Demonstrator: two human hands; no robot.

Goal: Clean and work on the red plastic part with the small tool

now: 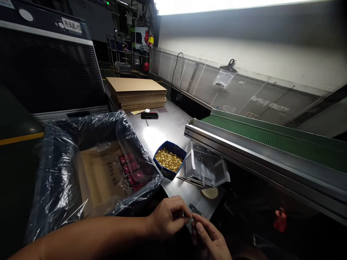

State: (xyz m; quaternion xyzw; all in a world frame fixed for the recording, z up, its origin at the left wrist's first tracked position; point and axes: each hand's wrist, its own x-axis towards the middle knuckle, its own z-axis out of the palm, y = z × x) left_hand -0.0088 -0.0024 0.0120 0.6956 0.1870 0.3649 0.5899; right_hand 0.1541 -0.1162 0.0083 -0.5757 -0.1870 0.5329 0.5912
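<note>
My left hand (166, 216) and my right hand (210, 240) meet at the bottom edge of the steel table (165, 130). Together their fingertips pinch a small dark part (194, 209), too small to make out. Just beyond them stands a blue tray (159, 153) full of small gold-coloured pieces (168, 160). To its right sits a stack of clear plastic bags (206, 168).
A cardboard box lined with a plastic bag (89, 169) holds red packets (134, 173) at left. A green conveyor belt (271, 139) runs along the right. Flat cardboard sheets (135, 92) and a dark phone (149, 115) lie farther back. A round wooden disc (209, 193) rests near the table edge.
</note>
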